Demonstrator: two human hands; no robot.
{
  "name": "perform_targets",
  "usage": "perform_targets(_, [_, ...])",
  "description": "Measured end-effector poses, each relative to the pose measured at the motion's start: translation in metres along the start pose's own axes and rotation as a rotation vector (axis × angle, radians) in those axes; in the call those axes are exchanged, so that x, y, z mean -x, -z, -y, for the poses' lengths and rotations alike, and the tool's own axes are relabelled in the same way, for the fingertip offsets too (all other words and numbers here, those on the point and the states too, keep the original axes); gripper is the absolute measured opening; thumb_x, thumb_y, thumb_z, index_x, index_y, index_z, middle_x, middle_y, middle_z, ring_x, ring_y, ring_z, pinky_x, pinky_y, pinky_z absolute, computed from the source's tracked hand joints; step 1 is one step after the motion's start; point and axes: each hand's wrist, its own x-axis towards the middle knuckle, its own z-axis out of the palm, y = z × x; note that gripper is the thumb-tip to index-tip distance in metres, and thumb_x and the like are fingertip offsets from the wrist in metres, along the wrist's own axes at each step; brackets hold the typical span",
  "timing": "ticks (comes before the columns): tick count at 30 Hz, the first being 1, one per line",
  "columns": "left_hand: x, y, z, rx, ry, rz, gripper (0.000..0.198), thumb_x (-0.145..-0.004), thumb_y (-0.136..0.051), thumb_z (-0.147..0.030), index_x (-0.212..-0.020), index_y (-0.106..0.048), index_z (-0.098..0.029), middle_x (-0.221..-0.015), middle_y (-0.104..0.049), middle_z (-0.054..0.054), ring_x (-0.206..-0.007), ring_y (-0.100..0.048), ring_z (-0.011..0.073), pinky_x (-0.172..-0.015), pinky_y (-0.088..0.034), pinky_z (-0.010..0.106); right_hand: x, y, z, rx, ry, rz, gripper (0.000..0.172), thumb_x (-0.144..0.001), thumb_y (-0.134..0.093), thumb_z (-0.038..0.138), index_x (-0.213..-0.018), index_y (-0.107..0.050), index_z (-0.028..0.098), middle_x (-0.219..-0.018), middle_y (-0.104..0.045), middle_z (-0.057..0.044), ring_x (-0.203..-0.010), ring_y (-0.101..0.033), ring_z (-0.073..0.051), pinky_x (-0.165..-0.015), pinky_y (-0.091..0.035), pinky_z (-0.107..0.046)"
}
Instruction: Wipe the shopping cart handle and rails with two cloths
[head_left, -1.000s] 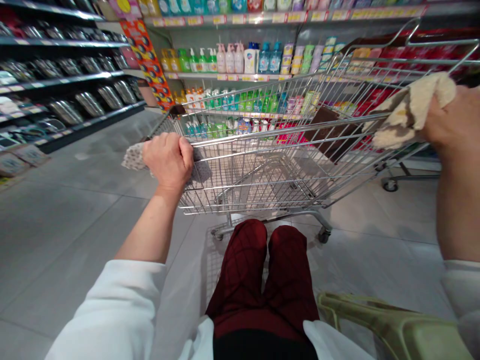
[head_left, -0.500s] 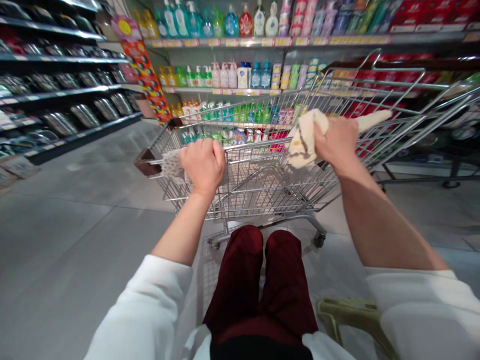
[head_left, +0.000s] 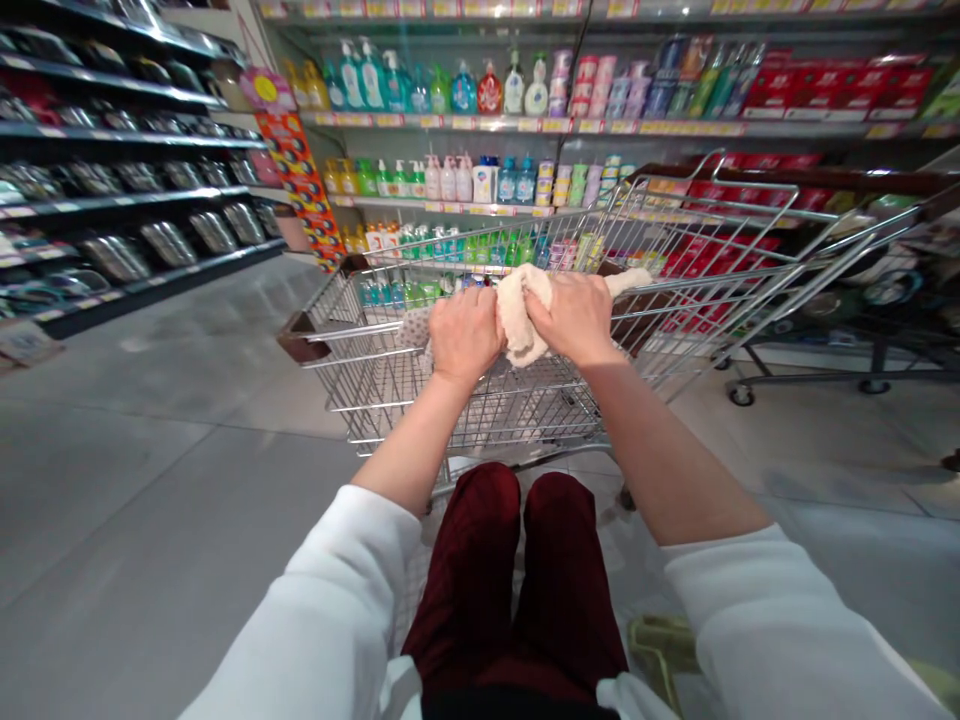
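A metal shopping cart [head_left: 480,400] stands side-on in front of my knees. My left hand [head_left: 465,335] is closed around a grey patterned cloth [head_left: 415,328] at the cart's near top rail. Close beside it, my right hand [head_left: 574,315] grips a cream cloth [head_left: 523,312] on the same rail. One end of the cream cloth sticks out to the right of that hand. The fingertips of both hands are hidden behind the rail and cloths.
Behind the cart are shelves [head_left: 450,122] of pump bottles and red boxes. Metal pots fill a shelf unit [head_left: 142,205] at the left. Another wheeled cart frame [head_left: 810,375] is at the right. A greenish stool [head_left: 660,640] stands by my right leg.
My right hand has moved left along the rail with the cream cloth, close to my left hand. My left hand has shifted right with the grey cloth. The view has tilted up slightly.
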Motion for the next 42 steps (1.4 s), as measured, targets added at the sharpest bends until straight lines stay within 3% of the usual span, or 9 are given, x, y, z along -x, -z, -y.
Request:
perform_targets(6, [0.019,0.020,0.058,-0.114,0.089,-0.030,0.036,-0.100,-0.028,-0.036,-0.084,-0.058,-0.022,-0.085,-0.064,0.011,-0.084,-0.054,0.0263,-0.074,-0.027,0.040,0.001,-0.001,-0.011,0.012,0.003,0.020,0.057,-0.097,-0.026,0.054,-0.100,-0.069,0.016,-0.100,-0.069,-0.015,-0.102,-0.057,-0.031,-0.089,-0.035,-0.043])
perform_targets(12, [0.041,0.047,0.125,-0.267,0.124,-0.037,0.030,-0.097,-0.032,-0.033,-0.078,-0.053,-0.023,-0.079,-0.061,0.009,-0.079,-0.053,0.0253,-0.071,-0.027,0.038,0.005,0.005,-0.069,0.111,-0.106,-0.015,0.049,-0.094,-0.032,0.050,-0.094,-0.067,0.015,-0.095,-0.069,-0.017,-0.092,-0.056,-0.028,-0.082,-0.032,-0.039])
perform_targets(18, [0.042,0.049,0.132,-0.209,0.186,-0.035,0.026,-0.096,-0.035,-0.034,-0.078,-0.051,-0.023,-0.081,-0.059,0.009,-0.084,-0.053,0.0259,-0.075,-0.029,0.039,0.006,0.023,-0.143,0.305,-0.237,0.037,0.034,-0.092,-0.043,0.030,-0.099,-0.069,0.009,-0.101,-0.070,-0.023,-0.092,-0.059,-0.027,-0.076,-0.027,-0.037])
perform_targets(23, [0.042,0.048,0.131,-0.244,0.199,-0.032,0.029,-0.096,-0.033,-0.033,-0.077,-0.052,-0.023,-0.081,-0.058,0.010,-0.083,-0.053,0.0272,-0.075,-0.029,0.041,0.001,0.037,-0.206,0.426,-0.508,0.126,0.038,-0.099,-0.041,0.023,-0.117,-0.068,0.003,-0.112,-0.066,-0.029,-0.107,-0.059,-0.030,-0.073,-0.023,-0.040])
perform_targets(26, [0.042,0.048,0.130,-0.309,0.185,-0.040,0.031,-0.097,-0.030,-0.033,-0.076,-0.051,-0.023,-0.080,-0.059,0.009,-0.082,-0.053,0.0268,-0.073,-0.028,0.041,0.000,0.043,-0.228,0.450,-0.595,0.167,0.037,-0.101,-0.043,0.022,-0.123,-0.065,0.003,-0.117,-0.064,-0.030,-0.115,-0.058,-0.030,-0.072,-0.022,-0.040])
perform_targets(30, [0.042,0.045,0.129,-0.253,0.232,-0.056,0.033,-0.097,-0.029,-0.033,-0.074,-0.050,-0.024,-0.082,-0.059,0.008,-0.086,-0.054,0.0263,-0.074,-0.028,0.042,-0.001,0.043,-0.220,0.463,-0.604,0.115,0.035,-0.100,-0.042,0.018,-0.125,-0.064,0.006,-0.118,-0.066,-0.026,-0.111,-0.059,-0.027,-0.072,-0.022,-0.039])
perform_targets(36, [0.037,0.038,0.116,-0.188,0.294,-0.093,0.036,-0.097,-0.027,-0.035,-0.074,-0.051,-0.023,-0.081,-0.059,0.008,-0.092,-0.055,0.0261,-0.074,-0.026,0.043,-0.001,0.027,-0.170,0.399,-0.495,0.119,0.035,-0.096,-0.045,0.023,-0.120,-0.065,0.006,-0.118,-0.065,-0.025,-0.107,-0.054,-0.027,-0.078,-0.022,-0.038])
perform_targets(39, [0.030,0.031,0.091,-0.184,0.259,-0.116,0.039,-0.099,-0.025,-0.036,-0.076,-0.053,-0.021,-0.081,-0.060,0.007,-0.090,-0.055,0.0238,-0.074,-0.026,0.042,0.002,0.016,-0.135,0.267,-0.386,0.039,0.041,-0.097,-0.041,0.034,-0.112,-0.066,0.006,-0.111,-0.066,-0.024,-0.101,-0.052,-0.027,-0.081,-0.024,-0.038])
perform_targets(42, [0.020,0.019,0.051,-0.138,0.220,-0.129,0.038,-0.100,-0.026,-0.036,-0.078,-0.053,-0.022,-0.082,-0.062,0.007,-0.085,-0.054,0.0236,-0.076,-0.029,0.041,0.005,0.003,-0.087,0.144,-0.286,-0.094,0.049,-0.098,-0.034,0.044,-0.101,-0.067,0.008,-0.100,-0.067,-0.020,-0.096,-0.052,-0.027,-0.084,-0.028,-0.039])
